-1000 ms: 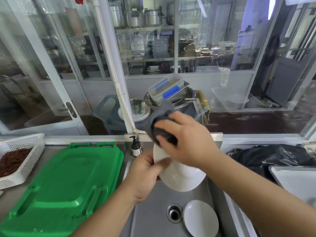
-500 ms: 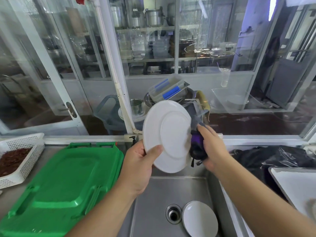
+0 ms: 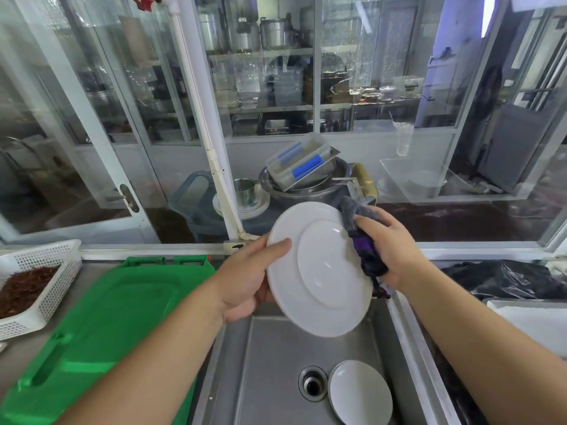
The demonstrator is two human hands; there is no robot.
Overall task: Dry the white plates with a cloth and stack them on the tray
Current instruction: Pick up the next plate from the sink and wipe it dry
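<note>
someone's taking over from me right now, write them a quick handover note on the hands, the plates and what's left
Left hand grips the round white plate by its left rim, tilted over the steel sink.
Right hand holds the bunched grey and purple cloth at the plate's right edge.
Done: nothing visibly stacked.
Left: finish drying this plate, dry the smaller white plate beside the drain, stack both on the tray at right.

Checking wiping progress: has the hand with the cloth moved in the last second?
Yes. The right hand with the cloth moved from the plate's face to its right edge, away from the green lid.
</note>
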